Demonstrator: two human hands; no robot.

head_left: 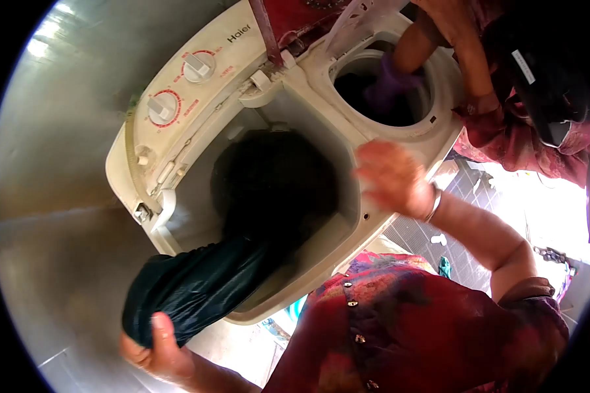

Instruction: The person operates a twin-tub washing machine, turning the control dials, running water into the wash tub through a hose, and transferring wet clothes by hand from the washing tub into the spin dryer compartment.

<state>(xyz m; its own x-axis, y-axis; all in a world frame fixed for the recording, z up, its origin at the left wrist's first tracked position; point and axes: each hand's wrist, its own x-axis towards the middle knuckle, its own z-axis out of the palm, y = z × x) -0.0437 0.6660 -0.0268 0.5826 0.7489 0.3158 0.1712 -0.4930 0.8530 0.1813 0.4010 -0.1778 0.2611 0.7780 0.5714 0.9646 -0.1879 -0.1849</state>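
Note:
My left hand (158, 352) is closed on a wet dark-green cloth (196, 288) at the washing machine's lower left corner. The cloth hangs over the rim and runs down into the wash tub (193, 196), where its other end disappears in dark water or dark laundry. My right hand (394, 180), somewhat blurred, is over the machine's top near the divider between the two tubs. Its fingers are apart and nothing is in them. The white twin-tub washing machine (314, 114) carries two dials (198, 66) on its panel.
At the upper right, another person's hand (416, 49) reaches into the round spin tub (347, 65), touching purple cloth (390, 88). A raised dark-red lid (295, 26) stands behind. A metallic wall (52, 196) borders the left. Tiled floor (465, 196) shows at right.

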